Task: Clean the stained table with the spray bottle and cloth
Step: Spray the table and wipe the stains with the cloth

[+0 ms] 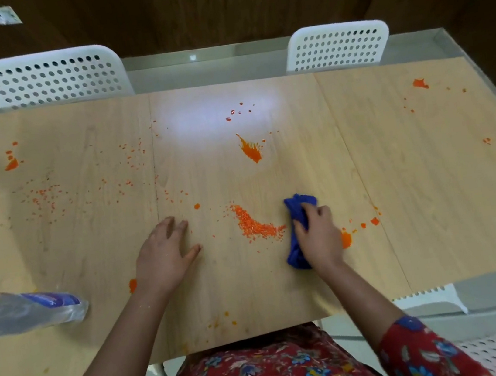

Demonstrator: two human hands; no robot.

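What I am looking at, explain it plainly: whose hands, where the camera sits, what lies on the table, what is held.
No machine here: these are a person's bare hands. The one picture comes from a camera worn on the head, looking down. The left hand rests open on the wooden table. The right hand grips a bunched blue cloth. Orange stains are scattered across the table, and a clear spray bottle lies on its side at the left edge.

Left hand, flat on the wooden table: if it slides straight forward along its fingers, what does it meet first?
Probably the small orange spot just beyond the fingertips of the left hand, slightly right of them. No solid object lies before it on the light wooden table.
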